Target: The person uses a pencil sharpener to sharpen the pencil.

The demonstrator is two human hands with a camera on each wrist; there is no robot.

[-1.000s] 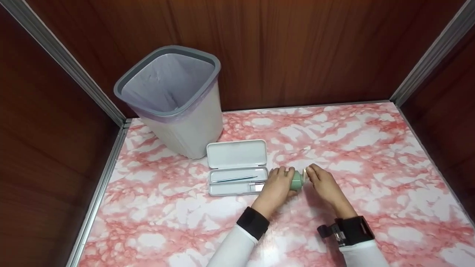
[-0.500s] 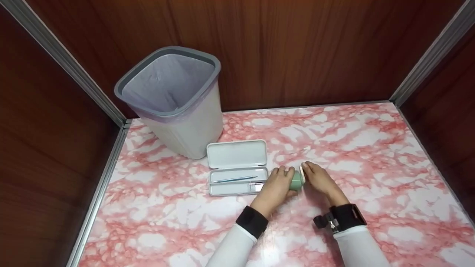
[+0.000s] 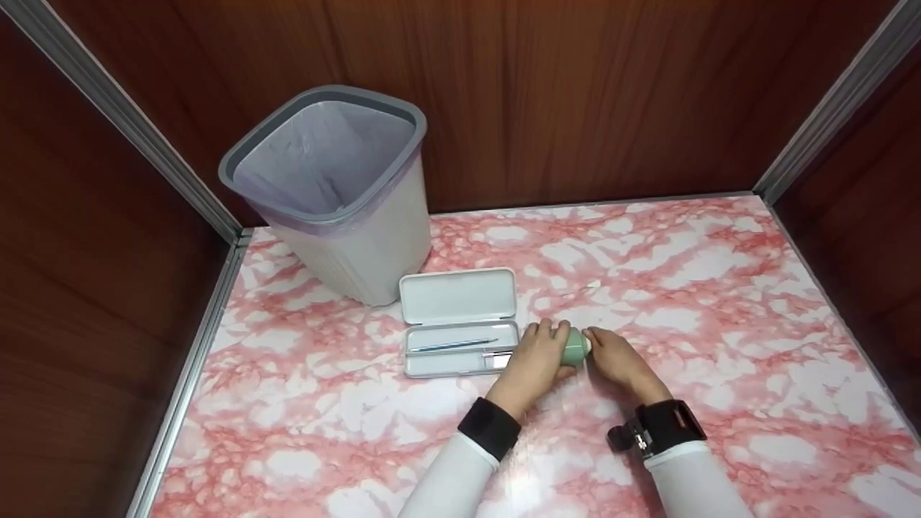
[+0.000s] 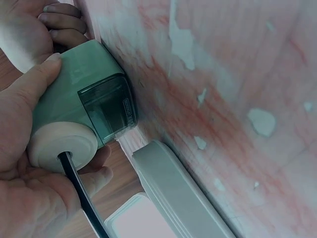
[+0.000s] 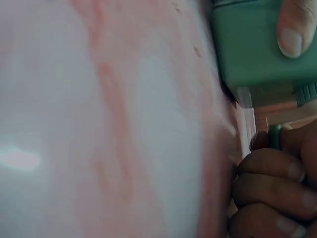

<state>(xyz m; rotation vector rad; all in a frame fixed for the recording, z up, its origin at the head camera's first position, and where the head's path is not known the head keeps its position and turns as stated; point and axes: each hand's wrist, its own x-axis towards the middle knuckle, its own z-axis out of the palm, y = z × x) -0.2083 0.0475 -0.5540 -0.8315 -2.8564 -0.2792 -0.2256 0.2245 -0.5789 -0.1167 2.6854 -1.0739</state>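
Note:
A green crank pencil sharpener (image 3: 574, 349) lies under my left hand (image 3: 531, 365), which grips its body. In the left wrist view, a dark pencil (image 4: 81, 191) sticks out of the hole in the sharpener's round cream front. A see-through dark shavings drawer (image 4: 110, 109) shows on its side. My right hand (image 3: 620, 360) is at the opposite end. In the right wrist view, its fingers curl at the small green knob (image 5: 275, 136) of the cream crank arm (image 5: 297, 116). The left thumb (image 5: 293, 39) presses on the sharpener's body.
An opened pale pencil case (image 3: 458, 296) lies left of the hands, with a blue pencil (image 3: 453, 345) and a whitish piece in its tray. Behind it stands a bin (image 3: 367, 244) with a grey rim and liner. Wooden panels (image 3: 575, 101) enclose the marbled table (image 3: 683, 288).
My right hand has moved slightly left and the cream crank arm has turned. The left hand stays on the sharpener in nearly the same place.

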